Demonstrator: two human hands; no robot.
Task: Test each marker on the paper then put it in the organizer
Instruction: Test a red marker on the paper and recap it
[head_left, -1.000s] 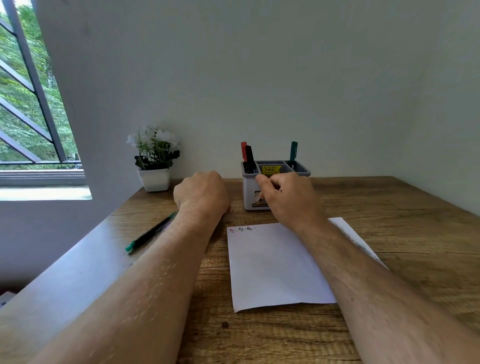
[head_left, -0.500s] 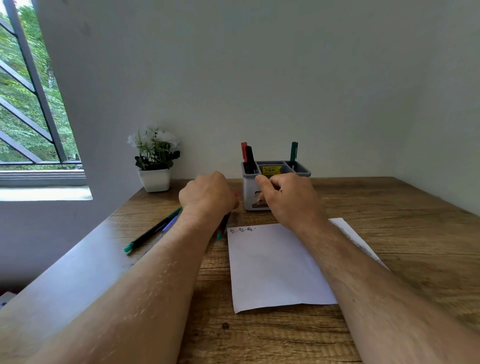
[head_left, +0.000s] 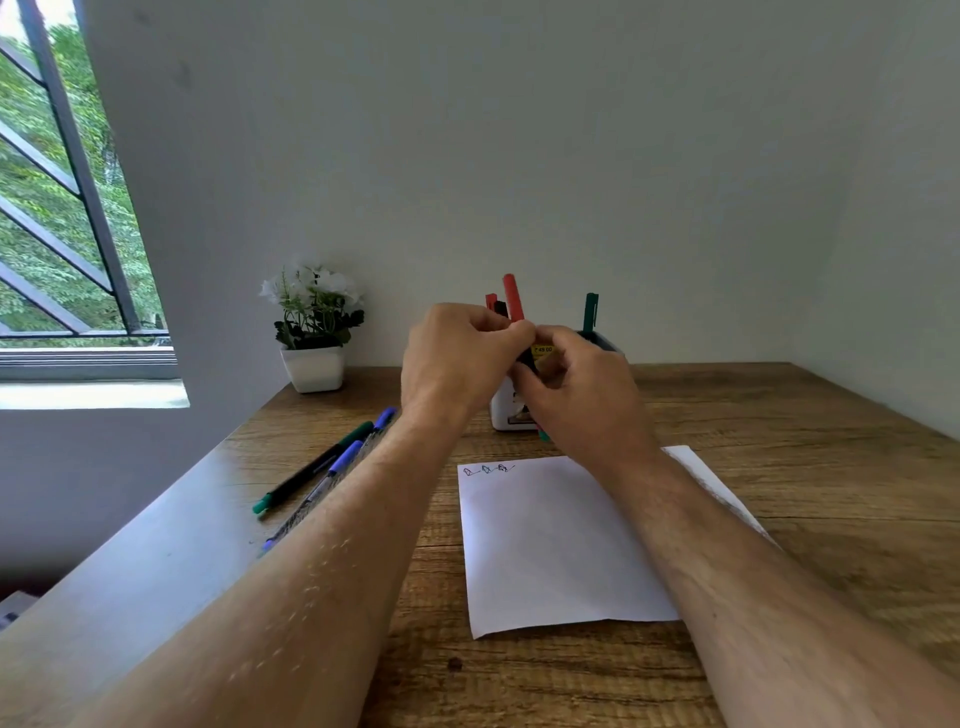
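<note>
Slim red marker (head_left: 513, 297), both hands' grip.

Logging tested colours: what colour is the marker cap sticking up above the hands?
Red, seen in the head view.

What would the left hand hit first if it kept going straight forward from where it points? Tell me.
Likely the organizer: the left hand points forward and rightward, holding a red marker together with the right hand just in front of it. The hands hide how near it stands, so this is uncertain.
</note>
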